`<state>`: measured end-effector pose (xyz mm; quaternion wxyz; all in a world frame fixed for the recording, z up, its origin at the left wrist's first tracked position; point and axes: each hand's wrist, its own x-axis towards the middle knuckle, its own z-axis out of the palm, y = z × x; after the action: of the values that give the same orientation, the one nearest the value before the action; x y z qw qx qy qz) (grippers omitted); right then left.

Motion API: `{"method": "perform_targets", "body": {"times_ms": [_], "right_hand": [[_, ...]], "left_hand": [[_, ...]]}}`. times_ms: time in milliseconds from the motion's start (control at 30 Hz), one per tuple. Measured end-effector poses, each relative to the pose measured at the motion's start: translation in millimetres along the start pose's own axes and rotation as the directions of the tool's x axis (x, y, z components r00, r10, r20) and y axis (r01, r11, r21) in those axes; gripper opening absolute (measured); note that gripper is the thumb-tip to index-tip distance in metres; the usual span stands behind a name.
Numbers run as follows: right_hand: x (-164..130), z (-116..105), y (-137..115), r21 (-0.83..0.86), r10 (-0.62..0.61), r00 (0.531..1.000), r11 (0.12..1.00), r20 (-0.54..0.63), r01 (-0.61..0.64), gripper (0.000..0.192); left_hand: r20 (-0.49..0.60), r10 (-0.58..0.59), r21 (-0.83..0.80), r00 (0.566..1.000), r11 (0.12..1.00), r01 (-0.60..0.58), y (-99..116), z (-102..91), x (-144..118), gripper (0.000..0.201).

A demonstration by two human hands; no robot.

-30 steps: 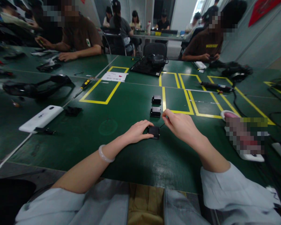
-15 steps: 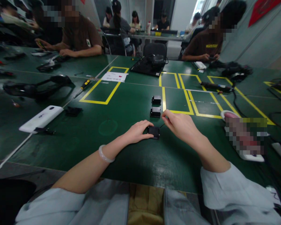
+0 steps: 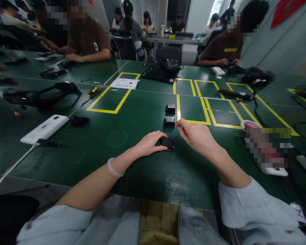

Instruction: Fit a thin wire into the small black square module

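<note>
The left hand (image 3: 150,143) rests on the green table (image 3: 132,122), fingertips pressed against the nearest small black box (image 3: 167,143). At its three o'clock the right hand (image 3: 197,136) pinches a thin dark wire (image 3: 176,137) running from that box. At twelve o'clock two more black boxes (image 3: 169,115) sit lined up, seemingly finished; this one looks mid-work.

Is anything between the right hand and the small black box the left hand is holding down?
Nothing visible. The right hand pinches a thin tool reaching the black box, which the left hand touches.
</note>
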<state>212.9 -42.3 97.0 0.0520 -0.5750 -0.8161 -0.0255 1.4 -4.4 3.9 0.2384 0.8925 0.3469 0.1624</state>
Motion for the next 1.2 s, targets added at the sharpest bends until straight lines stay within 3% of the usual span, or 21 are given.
{"method": "perform_targets", "body": {"times_ms": [200,433,667,933,1200], "right_hand": [[-2.3,-2.3,-0.2,0.062,-0.024,0.999,0.998,-0.025,0.026,0.025],[-0.3,-0.4,1.1,-0.028,0.007,1.000,1.000,0.021,-0.006,0.030],[-2.4,-2.7,0.0,0.059,-0.008,1.000,0.998,-0.023,0.010,0.023],[0.2,-1.5,1.0,-0.038,0.016,1.000,0.999,0.022,-0.015,0.029],[-2.4,-2.4,1.1,0.060,-0.018,1.000,0.998,-0.017,0.019,0.026]], "left_hand": [[-0.004,0.001,0.007,1.000,1.000,-0.001,-1.4,0.7,-0.1,0.039],[-0.007,0.003,-0.009,1.000,1.000,-0.003,-0.7,0.6,-0.5,0.039],[-0.005,0.006,0.000,1.000,1.000,-0.006,-1.2,0.7,-0.1,0.039],[-0.001,0.001,0.002,1.000,1.000,-0.001,-0.2,-0.2,-0.8,0.039],[-0.008,-0.006,-0.012,1.000,1.000,0.006,-0.8,0.2,-0.4,0.039]]}}
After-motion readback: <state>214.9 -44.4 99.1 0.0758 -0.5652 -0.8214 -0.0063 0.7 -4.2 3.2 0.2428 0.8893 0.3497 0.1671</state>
